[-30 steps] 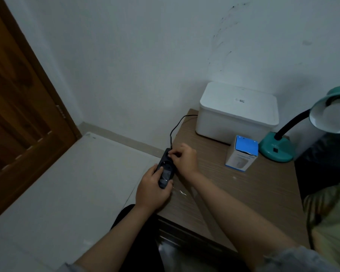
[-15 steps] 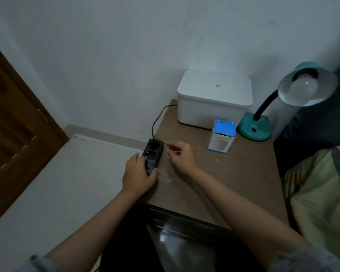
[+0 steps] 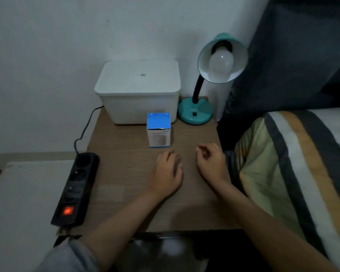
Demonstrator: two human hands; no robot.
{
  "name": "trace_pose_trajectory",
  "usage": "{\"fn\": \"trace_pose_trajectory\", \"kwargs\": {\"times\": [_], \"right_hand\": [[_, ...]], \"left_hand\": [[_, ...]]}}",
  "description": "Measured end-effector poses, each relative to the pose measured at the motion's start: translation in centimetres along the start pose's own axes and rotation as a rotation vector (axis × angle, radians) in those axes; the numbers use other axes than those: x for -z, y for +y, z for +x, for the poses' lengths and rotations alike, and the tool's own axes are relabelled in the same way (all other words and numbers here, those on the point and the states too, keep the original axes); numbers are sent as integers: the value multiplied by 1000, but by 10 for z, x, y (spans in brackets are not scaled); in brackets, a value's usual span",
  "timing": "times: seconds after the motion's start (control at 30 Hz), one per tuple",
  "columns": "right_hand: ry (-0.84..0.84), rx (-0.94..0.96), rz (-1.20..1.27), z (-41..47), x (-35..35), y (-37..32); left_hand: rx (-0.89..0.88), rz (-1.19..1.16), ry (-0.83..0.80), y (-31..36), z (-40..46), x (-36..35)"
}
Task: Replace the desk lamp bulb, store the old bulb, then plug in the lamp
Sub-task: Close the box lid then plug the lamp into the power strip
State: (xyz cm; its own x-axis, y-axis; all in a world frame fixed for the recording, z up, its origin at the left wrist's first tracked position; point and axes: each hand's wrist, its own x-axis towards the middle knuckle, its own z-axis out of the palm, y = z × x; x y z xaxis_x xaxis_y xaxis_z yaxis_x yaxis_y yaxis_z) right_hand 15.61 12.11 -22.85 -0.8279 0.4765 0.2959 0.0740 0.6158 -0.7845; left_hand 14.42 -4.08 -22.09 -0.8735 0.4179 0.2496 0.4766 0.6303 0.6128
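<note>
A small wooden table [image 3: 126, 173] with a matte brown grain stands against a plain white wall [image 3: 47, 55], in dim light. At far left lies pale floor [image 3: 24, 193]. Along the table's left edge lies a long black plastic power strip [image 3: 76, 190], its round sockets in a row and a square red switch [image 3: 67, 211] glowing at the near end; a thin black cord [image 3: 84, 130] curls from its far end up toward the wall.

At the back of the table sits a white plastic storage box [image 3: 139, 93], rounded at the corners, with its lid on. Just in front of it stands a small cardboard bulb box [image 3: 159, 130], blue on top and white on the sides, closed. To the right is the desk lamp [image 3: 196, 110]: a round teal base, a curved black neck and a teal shade, white inside, with a frosted round bulb [image 3: 221, 62] screwed into it.

Near the front, the left hand [image 3: 167, 173] rests palm down on the table, fingers loosely together and holding nothing. The right hand [image 3: 210, 163] hovers just beside it, fingers curled with thumb and forefinger nearly touching, nothing visible between them.

At right lie a dark curtain [image 3: 292, 55] and a striped pillow [image 3: 292, 163] of soft cloth.
</note>
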Motion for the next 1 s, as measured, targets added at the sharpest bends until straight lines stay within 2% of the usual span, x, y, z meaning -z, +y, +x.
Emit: {"fn": "trace_pose_trajectory", "kwargs": {"times": [0.2,0.37,0.47,0.6,1.0], "right_hand": [[104,63,4,75,-5,22],[-7,172,-79,112,-25,27],[-62,186,-115,118,-37,32],[-38,167,-111,117,-44,38],[-70,126,-103,121,-46,40]], "left_hand": [[-57,41,-53,10,78,-46],[16,69,-31,1,114,-58],[1,141,-59,-5,118,-65],[-11,204,-77,-12,121,-73],[14,250,-86,-11,123,-75]]}}
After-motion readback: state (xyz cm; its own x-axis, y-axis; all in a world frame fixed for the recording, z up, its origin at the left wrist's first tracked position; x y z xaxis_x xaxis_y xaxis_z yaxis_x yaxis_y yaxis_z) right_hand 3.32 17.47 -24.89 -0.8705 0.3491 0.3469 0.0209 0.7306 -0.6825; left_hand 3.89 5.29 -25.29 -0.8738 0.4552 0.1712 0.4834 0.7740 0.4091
